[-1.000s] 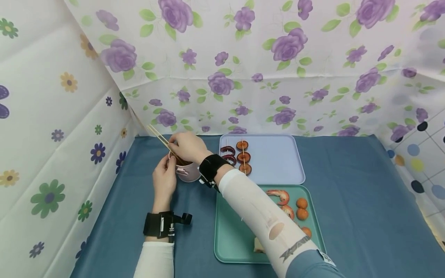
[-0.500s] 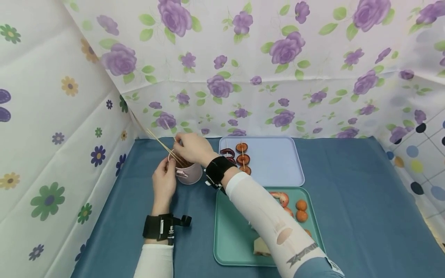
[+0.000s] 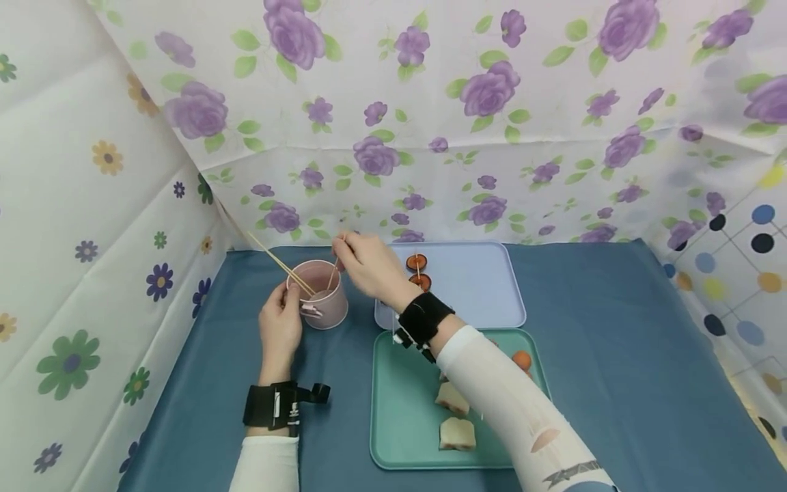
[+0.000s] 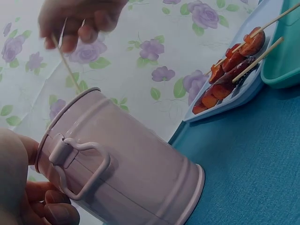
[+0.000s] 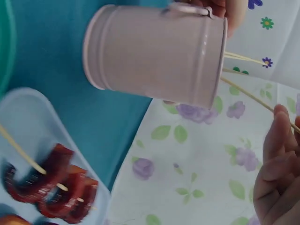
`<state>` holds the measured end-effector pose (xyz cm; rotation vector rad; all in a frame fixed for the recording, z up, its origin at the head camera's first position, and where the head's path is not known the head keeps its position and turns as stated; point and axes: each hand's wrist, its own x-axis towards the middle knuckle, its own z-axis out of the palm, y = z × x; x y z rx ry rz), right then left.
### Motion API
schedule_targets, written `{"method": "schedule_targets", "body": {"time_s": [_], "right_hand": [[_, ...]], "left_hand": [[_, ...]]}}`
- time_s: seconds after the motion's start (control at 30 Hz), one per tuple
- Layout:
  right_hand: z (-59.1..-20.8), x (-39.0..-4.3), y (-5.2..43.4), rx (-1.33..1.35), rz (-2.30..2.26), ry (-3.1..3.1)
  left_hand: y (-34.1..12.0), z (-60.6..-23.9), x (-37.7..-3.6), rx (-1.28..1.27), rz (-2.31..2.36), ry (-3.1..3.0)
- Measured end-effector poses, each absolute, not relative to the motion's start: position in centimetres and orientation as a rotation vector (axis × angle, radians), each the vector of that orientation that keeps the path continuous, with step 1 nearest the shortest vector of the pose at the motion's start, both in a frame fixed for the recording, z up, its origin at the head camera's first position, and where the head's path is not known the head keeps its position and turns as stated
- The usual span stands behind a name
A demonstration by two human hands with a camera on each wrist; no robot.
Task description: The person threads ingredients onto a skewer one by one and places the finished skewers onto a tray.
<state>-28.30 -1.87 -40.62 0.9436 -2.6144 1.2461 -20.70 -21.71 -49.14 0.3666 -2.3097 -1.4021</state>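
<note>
A pale pink metal bucket (image 3: 328,313) with a small side handle stands on the table at the left. My left hand (image 3: 280,331) grips its near-left rim between thumb and fingers. Over the bucket's far-right side, my right hand (image 3: 371,265) pinches one thin wooden skewer (image 5: 251,95), whose lower end is inside the bucket. A few other skewers (image 3: 275,258) lean out over the left rim, close to my left fingers. In the right wrist view, curled dark-red tentacle pieces (image 5: 58,183) on a skewer lie on the lavender tray (image 3: 476,287).
Right of the bucket is the lavender tray, with skewered brown-red slices (image 3: 418,281). In front of it a green tray (image 3: 399,417) bears pale blocks (image 3: 458,434) and orange balls (image 3: 522,359), partly hidden by my right forearm. A floral curtain (image 3: 381,198) hangs behind.
My right hand has moved right, from the skewers over the bucket to its right side, drawing one skewer away from the others. The left hand stays at the rim.
</note>
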Motion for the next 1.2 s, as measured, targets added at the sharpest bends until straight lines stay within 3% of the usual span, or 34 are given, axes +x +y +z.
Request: {"method": "schedule_targets", "body": {"time_s": [0.57,0.9,1.2], "right_hand": [[-42.0,-23.5,6.6,0.573,1.862,-2.154],[-42.7,-18.8,13.1,0.582,1.967,-2.354],[-44.3,-17.8,14.4,0.614,2.125,-2.396]], "left_hand": [[-21.4,-47.6,-19.8,0.334,-1.311,-2.154],[-17.9,-44.6,-18.6,-0.245,-1.016,-2.066],[-14.5,-44.7,-17.7,-0.734,-0.949,-2.368]]}}
